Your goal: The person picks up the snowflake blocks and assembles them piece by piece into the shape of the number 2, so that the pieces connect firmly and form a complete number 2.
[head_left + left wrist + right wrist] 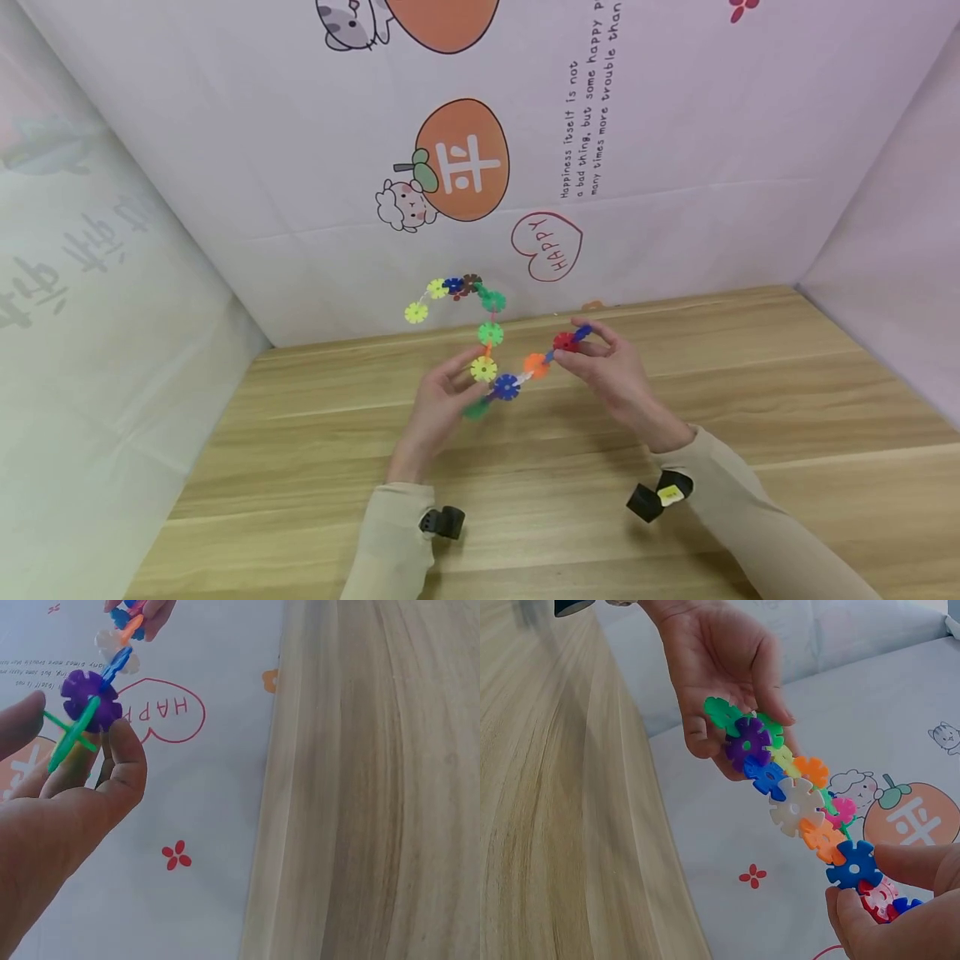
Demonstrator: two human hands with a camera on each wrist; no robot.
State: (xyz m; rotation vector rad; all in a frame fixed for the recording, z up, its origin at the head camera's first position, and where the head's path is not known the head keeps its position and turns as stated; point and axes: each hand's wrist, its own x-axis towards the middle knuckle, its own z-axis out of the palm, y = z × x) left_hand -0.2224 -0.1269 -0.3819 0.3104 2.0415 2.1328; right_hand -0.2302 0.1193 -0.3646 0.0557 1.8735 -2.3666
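Note:
Both hands hold up one chain of colourful plastic snowflake discs, slotted together edge to edge, above the table. My left hand (435, 408) grips it around the yellow disc (483, 369) and a green disc (476, 410); in the left wrist view, thumb and fingers enclose green pieces beside a purple disc (81, 694). At the other end, my right hand (618, 375) pinches the chain by the red disc (564, 342) and blue disc (854, 865). Between the hands hang a white disc (796, 807) and an orange disc (536, 365). Beyond the left hand, the chain curves up to a yellow disc (416, 312).
A wood-grain table (315, 467) lies below the hands. Behind it rises a white printed cloth (300, 167) with orange fruit drawings and lettering, and more cloth (97, 275) hangs along the left side. Black wrist cameras (447, 522) sit on both sleeves.

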